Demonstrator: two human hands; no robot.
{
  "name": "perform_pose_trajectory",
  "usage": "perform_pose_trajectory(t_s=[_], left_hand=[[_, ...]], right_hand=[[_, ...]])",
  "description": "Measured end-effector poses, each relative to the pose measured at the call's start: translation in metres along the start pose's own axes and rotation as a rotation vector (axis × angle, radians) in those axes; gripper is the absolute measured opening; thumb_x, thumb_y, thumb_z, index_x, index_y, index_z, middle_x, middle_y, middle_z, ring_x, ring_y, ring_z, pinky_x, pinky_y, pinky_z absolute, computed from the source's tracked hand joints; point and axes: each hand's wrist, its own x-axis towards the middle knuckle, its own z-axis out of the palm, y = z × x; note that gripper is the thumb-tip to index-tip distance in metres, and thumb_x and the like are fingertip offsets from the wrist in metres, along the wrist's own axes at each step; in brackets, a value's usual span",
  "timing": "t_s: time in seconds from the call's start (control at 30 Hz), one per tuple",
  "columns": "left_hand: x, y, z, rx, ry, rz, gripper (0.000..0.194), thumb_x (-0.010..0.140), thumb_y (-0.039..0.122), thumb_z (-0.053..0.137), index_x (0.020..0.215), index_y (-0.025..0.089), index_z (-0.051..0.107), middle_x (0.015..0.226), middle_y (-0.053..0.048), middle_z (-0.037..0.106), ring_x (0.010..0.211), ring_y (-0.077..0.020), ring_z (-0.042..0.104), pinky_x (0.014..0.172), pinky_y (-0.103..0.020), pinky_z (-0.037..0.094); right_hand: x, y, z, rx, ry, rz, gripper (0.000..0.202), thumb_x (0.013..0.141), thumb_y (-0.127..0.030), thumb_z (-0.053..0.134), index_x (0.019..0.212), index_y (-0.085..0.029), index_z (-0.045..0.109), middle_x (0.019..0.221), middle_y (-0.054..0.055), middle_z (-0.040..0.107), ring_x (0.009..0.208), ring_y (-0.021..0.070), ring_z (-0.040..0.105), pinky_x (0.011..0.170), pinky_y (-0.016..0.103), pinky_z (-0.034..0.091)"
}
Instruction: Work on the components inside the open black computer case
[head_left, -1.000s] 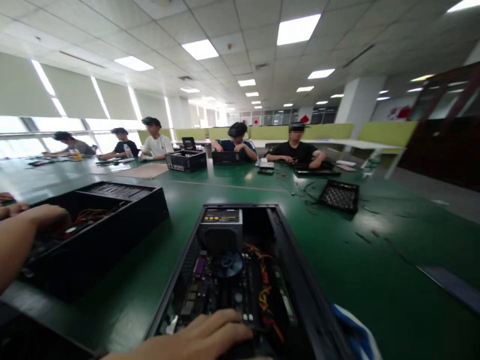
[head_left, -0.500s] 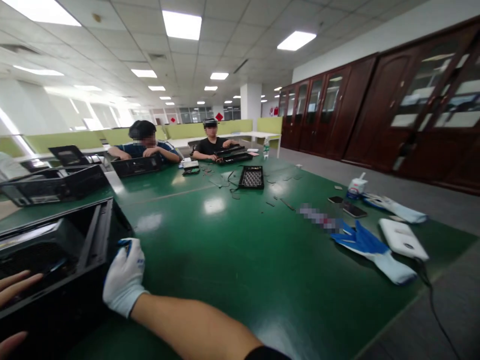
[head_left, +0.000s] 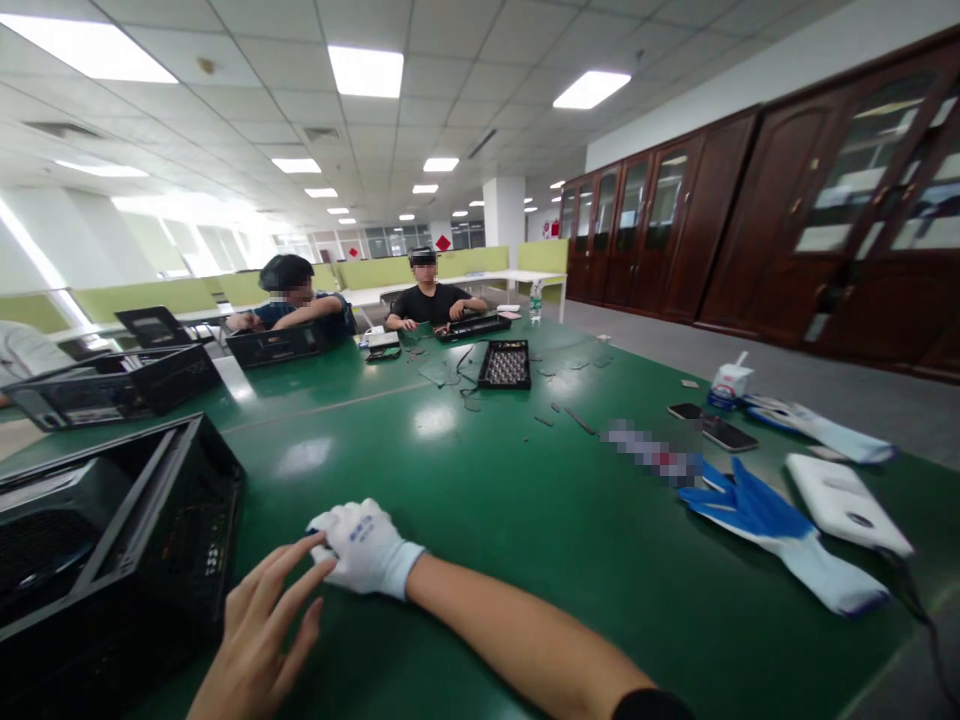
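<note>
My bare left hand reaches up from the bottom edge, fingers stretched out and slightly apart. Its fingertips meet, or nearly meet, the fingers of my right hand. That one wears a white work glove with blue print on its back. The gloved fingers are curled closed, palm side turned away, so whatever they may hold is hidden. Left of both hands stands an open black computer case with a dark boxy unit inside it. Both hands are clear of the case, above the green table.
Right lie a blue-and-white glove, a white device with a cable, two phones and a drink cup. A black tray and loose bits sit mid-table. Two people work at the far side beside other cases.
My right hand has left the case's edge and moved right over the table. My left hand has come out from over the case to meet it. The view has shifted slightly.
</note>
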Motion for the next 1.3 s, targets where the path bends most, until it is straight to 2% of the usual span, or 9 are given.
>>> perform_pose_trajectory(t_s=[0.13,0.3,0.57,0.73,0.93,1.03,1.13,1.23,1.3], left_hand=[[-0.015,-0.015,0.046,-0.031,-0.032,-0.071,0.04,0.099,0.023,0.049,0.138,0.031,0.051,0.144,-0.008,0.055,0.13,-0.028,0.053,0.103,-0.045,0.046],[-0.002,-0.012,0.064,-0.105,-0.118,-0.133,0.039,0.1,0.023,0.048,0.138,0.03,0.052,0.144,-0.008,0.056,0.132,-0.0272,0.052,0.104,-0.046,0.048],[0.013,-0.007,0.054,-0.201,-0.239,-0.024,0.024,0.1,0.022,0.051,0.12,0.027,0.065,0.126,-0.006,0.068,0.121,-0.0222,0.06,0.1,-0.032,0.054],[0.009,-0.002,0.052,-0.266,-0.343,-0.068,0.026,0.104,0.024,0.045,0.122,0.024,0.064,0.126,-0.008,0.067,0.126,-0.0221,0.057,0.106,-0.037,0.049],[0.014,0.005,0.078,-0.165,-0.49,-0.115,0.057,0.106,0.049,0.038,0.158,0.025,0.033,0.163,-0.008,0.034,0.153,-0.0273,0.027,0.122,-0.048,0.03],[0.04,0.038,0.101,-0.095,-0.547,-0.137,0.073,0.103,0.063,0.033,0.16,0.018,0.03,0.166,-0.014,0.025,0.155,-0.0327,0.019,0.123,-0.055,0.025],[0.068,0.104,0.111,-0.082,-0.574,-0.149,0.085,0.099,0.07,0.031,0.158,0.008,0.031,0.166,-0.021,0.021,0.154,-0.0387,0.017,0.121,-0.065,0.02],[0.071,0.195,0.094,-0.226,-0.573,0.0,0.09,0.096,0.071,0.037,0.158,0.006,0.032,0.165,-0.023,0.021,0.154,-0.0438,0.014,0.119,-0.07,0.02],[0.055,0.254,0.071,-0.411,-0.603,0.316,0.08,0.097,0.063,0.044,0.157,0.01,0.037,0.166,-0.019,0.024,0.154,-0.041,0.015,0.118,-0.068,0.029]], right_hand=[[-0.055,0.07,-0.033,0.029,0.088,0.093,0.023,0.094,-0.028,0.054,0.114,-0.019,0.062,0.105,0.007,0.072,0.094,0.0226,0.066,0.088,0.036,0.047],[-0.085,0.127,-0.058,0.122,0.184,0.218,0.024,0.095,-0.021,0.046,0.113,-0.017,0.062,0.107,0.01,0.071,0.098,0.0232,0.065,0.093,0.038,0.048],[-0.059,0.142,-0.044,0.318,0.161,0.21,0.023,0.095,-0.025,0.047,0.107,-0.02,0.065,0.107,0.01,0.07,0.098,0.0249,0.063,0.095,0.044,0.046],[-0.049,0.149,-0.046,0.541,0.194,0.363,0.024,0.097,-0.032,0.041,0.1,-0.021,0.062,0.089,0.005,0.066,0.082,0.0198,0.061,0.083,0.038,0.048],[-0.053,0.169,-0.049,0.859,0.161,0.561,0.032,0.09,-0.048,0.041,0.096,-0.021,0.058,0.078,0.001,0.06,0.069,0.0152,0.057,0.065,0.029,0.049],[-0.06,0.174,-0.074,0.921,0.173,0.613,0.034,0.085,-0.052,0.044,0.089,-0.021,0.057,0.072,0.0,0.057,0.061,0.0136,0.054,0.056,0.026,0.046],[-0.064,0.172,-0.11,0.907,0.21,0.607,0.034,0.084,-0.052,0.046,0.089,-0.02,0.058,0.074,0.0,0.057,0.06,0.0127,0.053,0.055,0.025,0.043],[-0.06,0.165,-0.14,0.836,0.221,0.563,0.034,0.087,-0.05,0.044,0.095,-0.02,0.058,0.077,0.0,0.058,0.062,0.0131,0.054,0.057,0.026,0.043],[-0.058,0.161,-0.154,0.753,0.204,0.528,0.036,0.091,-0.049,0.038,0.1,-0.021,0.058,0.079,0.001,0.059,0.065,0.0146,0.055,0.06,0.027,0.044]])
